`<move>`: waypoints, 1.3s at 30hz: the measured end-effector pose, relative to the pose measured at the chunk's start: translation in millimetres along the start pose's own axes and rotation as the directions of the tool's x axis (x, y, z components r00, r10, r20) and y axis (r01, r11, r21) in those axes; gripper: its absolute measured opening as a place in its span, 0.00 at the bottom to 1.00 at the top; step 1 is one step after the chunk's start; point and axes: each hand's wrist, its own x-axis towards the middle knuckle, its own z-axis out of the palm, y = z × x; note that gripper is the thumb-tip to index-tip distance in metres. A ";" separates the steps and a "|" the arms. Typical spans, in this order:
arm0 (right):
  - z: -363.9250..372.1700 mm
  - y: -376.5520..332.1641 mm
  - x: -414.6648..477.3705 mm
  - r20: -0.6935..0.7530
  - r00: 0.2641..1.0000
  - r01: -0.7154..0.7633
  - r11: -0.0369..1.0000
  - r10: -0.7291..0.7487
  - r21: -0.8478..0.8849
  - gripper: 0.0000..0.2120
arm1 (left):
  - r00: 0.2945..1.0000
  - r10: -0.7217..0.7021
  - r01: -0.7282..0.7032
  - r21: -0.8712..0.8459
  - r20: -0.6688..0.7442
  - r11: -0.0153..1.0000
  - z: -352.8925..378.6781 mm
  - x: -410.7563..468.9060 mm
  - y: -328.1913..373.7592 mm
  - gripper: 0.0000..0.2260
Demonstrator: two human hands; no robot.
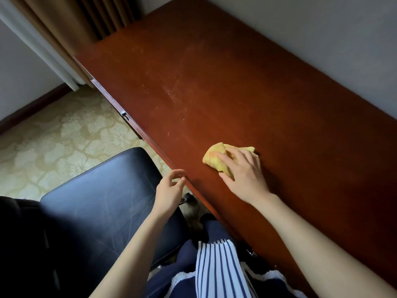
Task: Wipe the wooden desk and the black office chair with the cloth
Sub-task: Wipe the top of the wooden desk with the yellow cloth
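Observation:
A reddish-brown wooden desk [225, 87] runs diagonally from upper left to lower right, with pale dusty streaks near its middle. A crumpled yellow cloth [217, 157] lies on the desk close to its front edge. My right hand [242, 171] presses down on the cloth with fingers spread over it. My left hand [169, 188] hovers at the desk's front edge, fingers loosely curled and holding nothing. The black office chair [96, 196] stands left of me, its leather seat showing faint scuff lines.
Brown curtains [71, 24] hang at the desk's far left end, and a grey wall [322, 39] runs along its back. Patterned beige carpet [55, 138] covers the floor. A drawer handle [124, 114] sits under the desk's front edge.

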 end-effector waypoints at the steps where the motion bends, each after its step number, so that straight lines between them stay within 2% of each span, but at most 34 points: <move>1: 3.5 4.1 2.2 0.080 0.996 0.034 0.999 -0.031 -0.035 0.25 | 1.000 -0.004 0.004 -0.003 -0.005 1.000 -0.7 -0.6 -1.7 0.08; 3: 15.0 11.4 3.8 0.223 0.973 0.071 0.995 -0.054 -0.071 0.25 | 1.000 -0.026 0.026 -0.005 -0.014 1.000 -1.4 -2.2 -4.5 0.08; 5: 25.8 14.1 0.9 0.262 0.961 0.117 0.989 -0.090 -0.090 0.25 | 0.999 -0.038 0.038 0.012 -0.022 0.999 -1.4 -3.4 -6.7 0.08; 7: 31.9 15.9 0.3 0.225 0.964 0.167 0.981 -0.142 -0.096 0.24 | 0.998 -0.046 0.046 0.016 -0.032 0.999 -0.9 -3.6 -9.0 0.09; 9: 34.5 21.3 5.3 0.128 0.973 0.204 0.974 -0.191 -0.097 0.26 | 0.998 -0.061 0.062 0.038 -0.035 0.997 -1.2 -4.8 -10.0 0.09; 12: 34.1 33.0 31.0 0.050 0.975 0.219 0.971 -0.215 -0.099 0.27 | 0.996 -0.078 0.080 0.066 -0.041 0.995 -2.4 -4.6 -10.9 0.09; 16: 31.3 46.8 92.9 0.080 0.991 0.111 0.989 -0.103 -0.099 0.23 | 0.995 -0.086 0.092 0.108 -0.052 0.990 -5.3 -2.2 -7.7 0.09; 21: 31.8 43.8 174.8 0.075 0.991 -0.108 0.992 0.114 -0.070 0.20 | 0.997 -0.067 0.073 0.162 -0.041 0.984 -11.9 -2.1 -5.1 0.09; 25: 39.4 9.1 227.2 0.191 0.967 -0.154 0.983 0.171 -0.102 0.22 | 0.998 -0.045 0.052 0.172 -0.043 0.984 -19.0 -4.4 -4.8 0.08; 28: 50.1 -26.2 233.6 0.259 0.964 -0.029 0.994 0.055 -0.103 0.22 | 0.997 -0.050 0.060 0.176 -0.060 0.983 -24.2 -6.4 -6.6 0.09; 32: 65.6 -55.5 201.0 0.240 0.959 0.177 0.981 -0.154 -0.077 0.22 | 0.996 -0.047 0.061 0.211 -0.074 0.976 -30.5 -5.2 -8.9 0.12; 39: 68.4 -55.4 138.5 0.226 0.914 0.360 0.930 -0.337 -0.069 0.21 | 0.999 -0.040 0.050 0.375 -0.035 0.926 -35.7 16.8 -4.0 0.30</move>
